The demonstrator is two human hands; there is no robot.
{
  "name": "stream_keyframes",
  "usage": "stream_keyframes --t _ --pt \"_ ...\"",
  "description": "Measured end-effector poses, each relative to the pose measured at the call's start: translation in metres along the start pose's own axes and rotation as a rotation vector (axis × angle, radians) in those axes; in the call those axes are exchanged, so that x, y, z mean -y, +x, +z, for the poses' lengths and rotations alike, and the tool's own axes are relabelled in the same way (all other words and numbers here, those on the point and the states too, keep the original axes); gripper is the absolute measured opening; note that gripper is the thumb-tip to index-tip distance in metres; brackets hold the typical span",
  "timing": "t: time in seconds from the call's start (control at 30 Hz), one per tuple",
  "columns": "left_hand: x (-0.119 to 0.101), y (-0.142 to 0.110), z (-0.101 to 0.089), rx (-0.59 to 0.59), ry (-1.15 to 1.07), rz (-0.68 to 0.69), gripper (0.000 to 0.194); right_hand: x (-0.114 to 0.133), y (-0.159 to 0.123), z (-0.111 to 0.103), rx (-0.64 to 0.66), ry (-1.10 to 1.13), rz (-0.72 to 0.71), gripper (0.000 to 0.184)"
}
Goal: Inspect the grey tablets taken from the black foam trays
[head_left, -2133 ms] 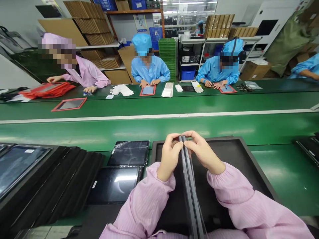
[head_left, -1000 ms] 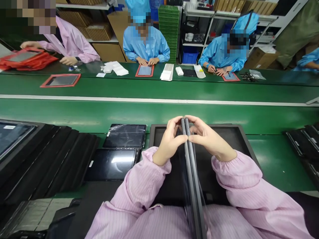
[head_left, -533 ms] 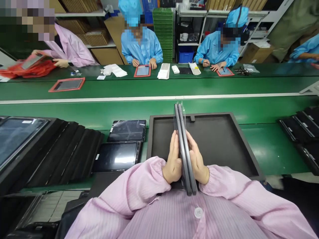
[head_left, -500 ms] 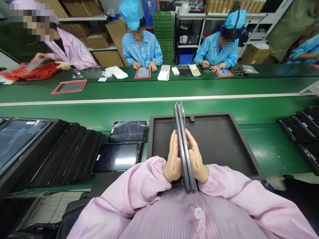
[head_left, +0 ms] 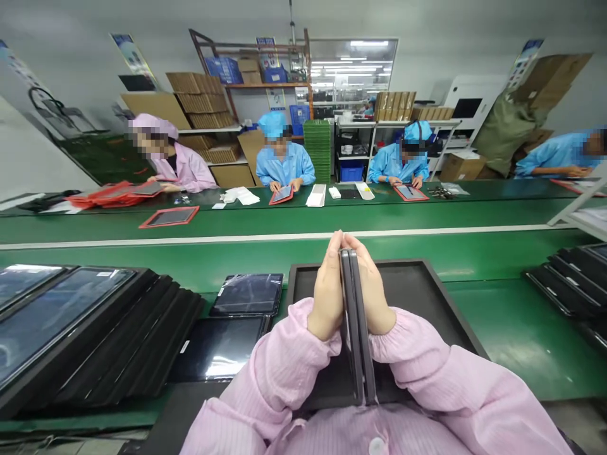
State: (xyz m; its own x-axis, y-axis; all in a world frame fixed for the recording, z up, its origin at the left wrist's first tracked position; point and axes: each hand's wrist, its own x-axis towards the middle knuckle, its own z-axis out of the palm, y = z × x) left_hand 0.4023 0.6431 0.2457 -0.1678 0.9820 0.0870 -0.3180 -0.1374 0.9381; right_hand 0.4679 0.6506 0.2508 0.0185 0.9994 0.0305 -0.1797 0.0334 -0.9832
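Two thin dark tablets (head_left: pixel 356 328) stand on edge, face to face, close in front of my chest. My left hand (head_left: pixel 328 298) lies flat along their left side. Against the right side presses my right hand (head_left: pixel 372 292). The fingertips of both hands come together just past the tablets' far end, so the pair is squeezed between my palms. Beneath them is a shallow black tray (head_left: pixel 412 287), partly hidden by my sleeves. Left of it, a dark tablet (head_left: pixel 249 294) in clear film lies beyond another shiny tablet (head_left: pixel 222 347).
Black trays with screens (head_left: pixel 71 309) are stacked at the left. More dark stacked trays (head_left: pixel 569 284) stand at the right. Across the green bench (head_left: pixel 403 218), several co-workers sit, some handling red-framed tablets. A red-edged tablet (head_left: pixel 169 217) lies on the bench at the far left.
My view has tilted upward. Both hands have slid toward the tablets' far end, where the fingertips now meet. The clear film that stuck out there no longer shows.
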Motion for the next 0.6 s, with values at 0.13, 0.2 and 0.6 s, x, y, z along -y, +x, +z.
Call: stream_keyframes --t 0.13,0.2,0.6 --pt "-0.001 0.015 0.005 -0.058 -0.041 -0.056 0.034 0.008 0.014 0.004 -0.056 -0.05 0.038 0.033" --pt "0.002 0.022 0.006 -0.075 -0.09 -0.075 0.033 0.011 0.02 0.006 -0.07 -0.078 0.041 0.029" --pt "0.01 0.047 0.004 -0.128 -0.081 -0.075 0.045 -0.005 0.047 0.004 -0.032 -0.217 -0.05 0.036"
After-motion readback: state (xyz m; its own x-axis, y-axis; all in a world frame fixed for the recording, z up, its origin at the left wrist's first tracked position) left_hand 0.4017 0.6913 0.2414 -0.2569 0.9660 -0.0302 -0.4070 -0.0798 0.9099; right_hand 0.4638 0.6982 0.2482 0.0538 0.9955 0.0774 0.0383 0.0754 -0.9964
